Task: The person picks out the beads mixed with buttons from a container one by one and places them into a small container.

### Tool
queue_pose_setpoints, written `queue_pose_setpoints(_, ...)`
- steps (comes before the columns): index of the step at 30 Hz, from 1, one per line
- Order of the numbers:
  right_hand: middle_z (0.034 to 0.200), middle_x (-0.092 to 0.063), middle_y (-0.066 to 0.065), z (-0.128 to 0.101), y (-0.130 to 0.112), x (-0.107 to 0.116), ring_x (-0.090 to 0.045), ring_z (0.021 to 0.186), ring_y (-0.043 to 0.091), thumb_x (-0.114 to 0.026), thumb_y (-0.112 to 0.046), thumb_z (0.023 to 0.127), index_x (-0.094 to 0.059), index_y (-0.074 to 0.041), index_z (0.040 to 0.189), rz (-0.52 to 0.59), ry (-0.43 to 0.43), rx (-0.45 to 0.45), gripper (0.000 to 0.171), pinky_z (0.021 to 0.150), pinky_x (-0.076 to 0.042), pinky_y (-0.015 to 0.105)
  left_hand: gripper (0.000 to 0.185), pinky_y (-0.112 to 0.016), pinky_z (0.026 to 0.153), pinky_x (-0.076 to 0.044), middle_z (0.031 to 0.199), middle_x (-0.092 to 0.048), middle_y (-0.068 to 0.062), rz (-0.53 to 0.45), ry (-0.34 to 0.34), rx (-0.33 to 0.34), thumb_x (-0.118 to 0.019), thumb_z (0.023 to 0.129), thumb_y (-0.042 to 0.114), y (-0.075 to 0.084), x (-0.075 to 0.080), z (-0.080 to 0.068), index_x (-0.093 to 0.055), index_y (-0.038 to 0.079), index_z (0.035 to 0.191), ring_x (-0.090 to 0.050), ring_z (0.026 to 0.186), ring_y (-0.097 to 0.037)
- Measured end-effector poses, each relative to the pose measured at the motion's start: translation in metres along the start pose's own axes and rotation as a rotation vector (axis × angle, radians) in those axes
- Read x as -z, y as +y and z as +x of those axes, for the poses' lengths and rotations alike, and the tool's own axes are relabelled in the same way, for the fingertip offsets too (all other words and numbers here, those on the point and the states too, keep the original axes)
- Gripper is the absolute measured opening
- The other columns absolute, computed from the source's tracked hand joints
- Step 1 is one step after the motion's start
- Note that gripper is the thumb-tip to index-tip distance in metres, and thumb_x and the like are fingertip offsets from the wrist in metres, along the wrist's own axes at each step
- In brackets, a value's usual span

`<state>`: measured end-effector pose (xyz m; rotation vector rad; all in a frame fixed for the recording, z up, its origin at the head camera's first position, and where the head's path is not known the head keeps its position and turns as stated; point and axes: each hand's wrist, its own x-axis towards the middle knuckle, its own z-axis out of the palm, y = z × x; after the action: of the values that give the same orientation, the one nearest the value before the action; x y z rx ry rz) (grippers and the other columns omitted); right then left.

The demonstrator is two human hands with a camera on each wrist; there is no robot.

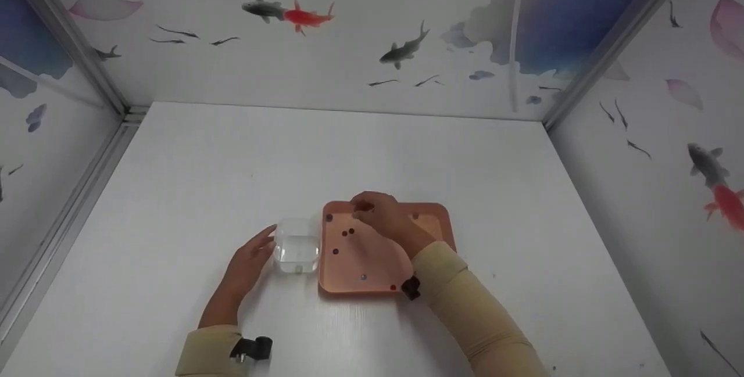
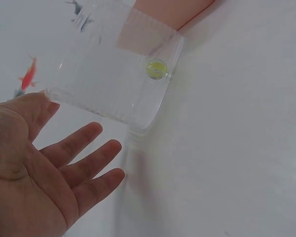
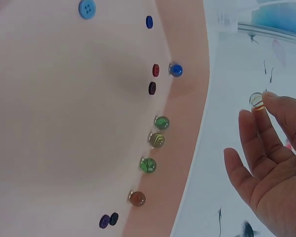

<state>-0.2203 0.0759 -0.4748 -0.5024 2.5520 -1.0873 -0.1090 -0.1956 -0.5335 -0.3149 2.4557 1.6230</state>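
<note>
My right hand [image 1: 381,214] is over the far side of the pink tray [image 1: 372,261]. In the right wrist view its thumb and fingertips pinch a clear glass marble [image 3: 256,100] with an orange streak. My left hand [image 1: 247,264] is at the left side of a clear plastic box [image 1: 296,255], fingers loosely extended, fingertips right at its wall. A yellow marble [image 2: 157,69] shows at the bottom of that box in the left wrist view. Along the tray's edge lie several more marbles, among them a green one [image 3: 162,123], a blue one [image 3: 176,70] and a brown one [image 3: 137,198].
Buttons are scattered in the tray, including a light blue button [image 3: 87,9], a red button [image 3: 156,70] and a purple button [image 3: 104,221]. The box stands just left of the tray on a white table [image 1: 349,156]. Fish-patterned panels [image 1: 349,57] enclose the table.
</note>
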Motion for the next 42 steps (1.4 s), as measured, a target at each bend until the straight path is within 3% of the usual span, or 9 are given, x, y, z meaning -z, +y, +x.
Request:
queue_pose_setpoints(5, 0.106, -0.064, 0.003, 0.002, -0.006, -0.008, -0.059, 0.099, 0.018, -0.062, -0.013, 0.095, -0.062, -0.006, 0.124, 0.041, -0.018, 0.026, 0.030, 0.087, -0.053, 0.032, 0.048, -0.061, 0.110, -0.028, 0.146, -0.045, -0.019, -0.014, -0.009, 0.000, -0.042, 0.104, 0.032, 0.000, 0.000, -0.001, -0.035, 0.020, 0.150, -0.033, 0.137, -0.044)
queue_pose_setpoints(11, 0.104, -0.064, 0.001, 0.004, -0.012, -0.014, -0.060, 0.098, 0.017, -0.062, -0.014, 0.095, -0.064, -0.010, 0.122, 0.046, -0.023, 0.062, 0.027, 0.082, -0.053, 0.030, 0.048, -0.060, 0.110, -0.029, 0.146, -0.045, -0.019, -0.011, -0.004, 0.006, -0.042, 0.104, 0.032, -0.001, -0.001, 0.000, -0.035, 0.019, 0.150, -0.035, 0.137, -0.044)
queue_pose_setpoints(19, 0.100, -0.062, -0.003, 0.003, -0.020, -0.020, -0.061, 0.092, 0.021, -0.062, -0.016, 0.096, -0.066, -0.015, 0.117, 0.072, -0.060, 0.044, 0.022, 0.072, -0.055, 0.031, 0.050, -0.061, 0.110, -0.027, 0.146, -0.045, -0.018, -0.001, 0.000, 0.003, -0.042, 0.104, 0.035, -0.001, -0.002, 0.001, -0.035, 0.020, 0.150, -0.034, 0.138, -0.043)
queue_pose_setpoints(27, 0.103, -0.063, -0.002, 0.002, -0.029, -0.029, -0.061, 0.088, 0.019, -0.061, -0.015, 0.097, -0.065, -0.014, 0.118, 0.086, -0.072, 0.083, 0.022, 0.072, -0.057, 0.034, 0.049, -0.061, 0.110, -0.028, 0.145, -0.046, -0.019, -0.001, 0.004, -0.009, -0.043, 0.104, 0.034, -0.001, -0.002, 0.001, -0.036, 0.018, 0.150, -0.035, 0.137, -0.043)
queue_pose_setpoints(34, 0.106, -0.064, -0.002, 0.000, -0.036, -0.036, -0.058, 0.102, 0.013, -0.061, -0.015, 0.097, -0.065, -0.011, 0.122, 0.019, -0.076, 0.118, 0.026, 0.088, -0.051, 0.030, 0.048, -0.060, 0.111, -0.026, 0.147, -0.044, -0.018, -0.004, -0.011, -0.003, -0.042, 0.104, 0.031, 0.001, -0.001, -0.001, -0.034, 0.021, 0.151, -0.033, 0.138, -0.043)
queue_pose_setpoints(42, 0.105, -0.067, -0.002, 0.001, -0.045, -0.045, -0.060, 0.098, 0.012, -0.063, -0.015, 0.095, -0.068, -0.012, 0.118, -0.084, -0.071, 0.170, 0.023, 0.087, -0.052, 0.026, 0.048, -0.060, 0.111, -0.027, 0.145, -0.046, -0.019, 0.014, 0.000, -0.008, -0.041, 0.105, 0.029, 0.001, -0.002, -0.001, -0.034, 0.018, 0.151, -0.036, 0.136, -0.043)
